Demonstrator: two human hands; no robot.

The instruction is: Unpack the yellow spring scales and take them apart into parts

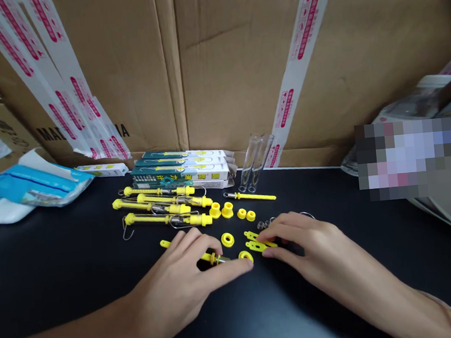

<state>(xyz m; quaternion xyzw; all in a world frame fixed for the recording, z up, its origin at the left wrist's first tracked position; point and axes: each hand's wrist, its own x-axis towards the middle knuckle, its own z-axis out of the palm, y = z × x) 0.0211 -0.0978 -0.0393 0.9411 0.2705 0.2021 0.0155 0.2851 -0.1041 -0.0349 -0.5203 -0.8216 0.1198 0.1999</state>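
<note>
Nearer yellow ring (242, 256) was touched by left hand (176, 284), digits spread; yellow strips (259, 248) were touched by right hand (314, 240), grip unclear.

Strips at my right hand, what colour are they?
The strips are yellow, seen in the head view.

On the brown cardboard (225, 74), toward ten o'clock, black letters say "MAD", then white tape (91, 128), then "A". The tape's red signs, and yellow Chinese writing on boxes (182, 178) at nine o'clock, are too hard to read.
</note>
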